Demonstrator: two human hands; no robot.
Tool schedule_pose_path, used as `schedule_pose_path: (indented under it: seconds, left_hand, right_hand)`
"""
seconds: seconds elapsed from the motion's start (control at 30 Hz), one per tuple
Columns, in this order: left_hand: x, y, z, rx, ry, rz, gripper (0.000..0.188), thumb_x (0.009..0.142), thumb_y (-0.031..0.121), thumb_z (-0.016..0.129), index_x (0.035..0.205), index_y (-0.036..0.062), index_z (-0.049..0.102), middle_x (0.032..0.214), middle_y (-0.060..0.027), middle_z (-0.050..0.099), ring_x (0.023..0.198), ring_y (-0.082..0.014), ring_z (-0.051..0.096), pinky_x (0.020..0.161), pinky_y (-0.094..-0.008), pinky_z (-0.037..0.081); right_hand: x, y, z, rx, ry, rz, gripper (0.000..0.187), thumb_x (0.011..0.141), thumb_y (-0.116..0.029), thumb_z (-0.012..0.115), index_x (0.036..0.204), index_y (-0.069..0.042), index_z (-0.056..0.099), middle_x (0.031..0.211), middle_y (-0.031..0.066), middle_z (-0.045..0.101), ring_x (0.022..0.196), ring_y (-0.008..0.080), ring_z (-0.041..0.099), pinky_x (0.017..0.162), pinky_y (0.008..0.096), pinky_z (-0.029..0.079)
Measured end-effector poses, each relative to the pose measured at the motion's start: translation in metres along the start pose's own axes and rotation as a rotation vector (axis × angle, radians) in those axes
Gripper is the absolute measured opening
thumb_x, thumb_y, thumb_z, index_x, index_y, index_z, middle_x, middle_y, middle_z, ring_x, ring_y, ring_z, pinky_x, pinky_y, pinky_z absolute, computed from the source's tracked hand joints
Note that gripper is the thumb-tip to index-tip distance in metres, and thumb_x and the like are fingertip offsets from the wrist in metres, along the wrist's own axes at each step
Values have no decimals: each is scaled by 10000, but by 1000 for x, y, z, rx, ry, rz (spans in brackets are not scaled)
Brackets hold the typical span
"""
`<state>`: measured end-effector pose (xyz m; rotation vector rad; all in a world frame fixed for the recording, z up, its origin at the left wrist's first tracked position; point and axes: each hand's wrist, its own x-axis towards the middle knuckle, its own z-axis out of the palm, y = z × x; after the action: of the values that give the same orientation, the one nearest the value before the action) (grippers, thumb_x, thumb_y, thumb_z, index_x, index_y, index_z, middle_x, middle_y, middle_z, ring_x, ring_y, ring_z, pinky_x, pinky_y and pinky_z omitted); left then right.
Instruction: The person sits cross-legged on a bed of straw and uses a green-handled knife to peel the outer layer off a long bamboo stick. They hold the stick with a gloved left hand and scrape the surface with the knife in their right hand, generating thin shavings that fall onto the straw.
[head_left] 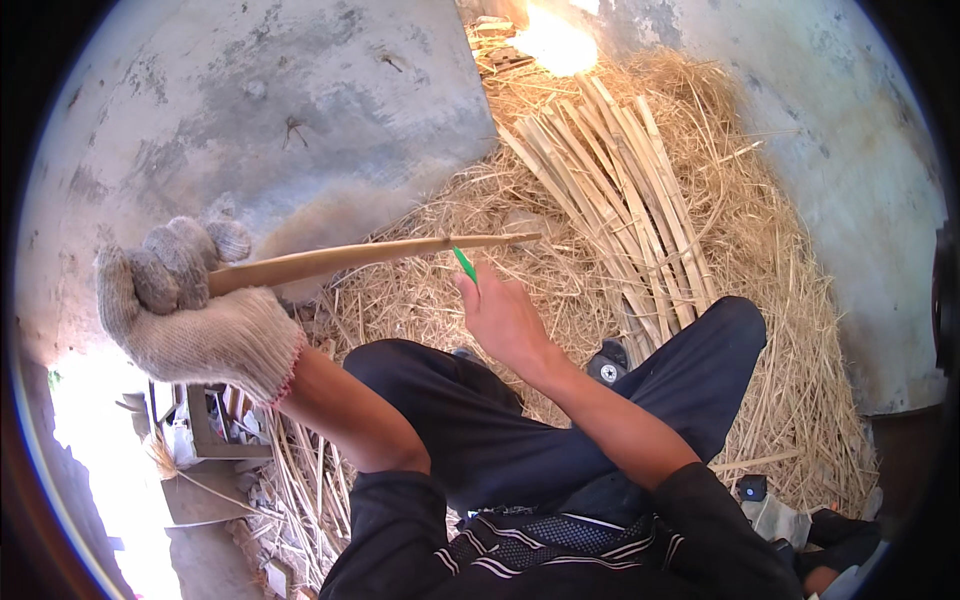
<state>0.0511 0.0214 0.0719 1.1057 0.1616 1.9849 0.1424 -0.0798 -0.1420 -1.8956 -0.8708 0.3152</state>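
Observation:
My left hand (190, 295), in a knitted white work glove, is closed around one end of a bamboo strip (340, 262). The strip stretches to the right, roughly level, and narrows to a darker tip. Bare, my right hand (505, 315) is closed on a slim green tool (465, 264). Only the tool's green end shows above the fingers, close under the strip near its thin end. I cannot make out whether it touches the strip, and the rest of the tool is hidden in the hand.
Beyond my right knee lies a bundle of split bamboo strips (640, 200) on a thick layer of shavings (760, 260). Grey walls (360, 90) stand at left and right. A wooden box of odds and ends (215, 425) and loose strips (310, 500) are at lower left.

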Motion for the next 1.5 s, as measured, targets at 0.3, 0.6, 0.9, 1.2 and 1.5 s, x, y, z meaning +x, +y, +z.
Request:
schedule_pose_path:
  seconds: [0.3, 0.6, 0.9, 1.2, 1.5]
  left_hand:
    - [3, 1, -2, 54, 48, 54, 416, 870, 148, 521, 516, 218, 315, 450, 78, 251, 369, -64, 207, 395, -259, 204]
    - [2, 3, -1, -20, -81, -30, 428, 864, 190, 505, 496, 222, 291, 422, 65, 248, 368, -67, 197, 372, -258, 184]
    - [16, -9, -23, -285, -496, -161, 405, 871, 212, 481, 500, 214, 320, 405, 52, 279, 373, -80, 196, 324, -268, 175]
    - [21, -7, -26, -342, -582, -147, 401, 856, 208, 490, 492, 220, 320, 406, 50, 294, 371, -80, 205, 346, -270, 187]
    - [19, -1, -32, -229, -423, -76, 408, 840, 205, 484, 478, 235, 299, 411, 54, 268, 380, -95, 221, 410, -297, 217]
  right_hand:
    - [8, 10, 1, -300, -61, -30, 353, 1008, -266, 446, 952, 62, 565, 621, 273, 583, 610, 412, 633, 521, 470, 500]
    - [-9, -41, -15, 113, -146, -87, 375, 1009, -328, 445, 971, 33, 541, 602, 261, 583, 597, 455, 608, 539, 539, 454]
    - [-6, 17, 0, -15, -34, 12, 343, 1002, -327, 458, 985, 9, 528, 543, 249, 550, 572, 465, 604, 512, 530, 468]
    - [-4, 21, 7, -181, 60, 5, 293, 992, -297, 488, 964, -6, 517, 564, 247, 567, 581, 453, 620, 506, 526, 484]
    - [-14, -54, -16, 17, -83, -133, 315, 998, -292, 466, 976, 15, 534, 594, 259, 582, 604, 464, 623, 532, 531, 500]
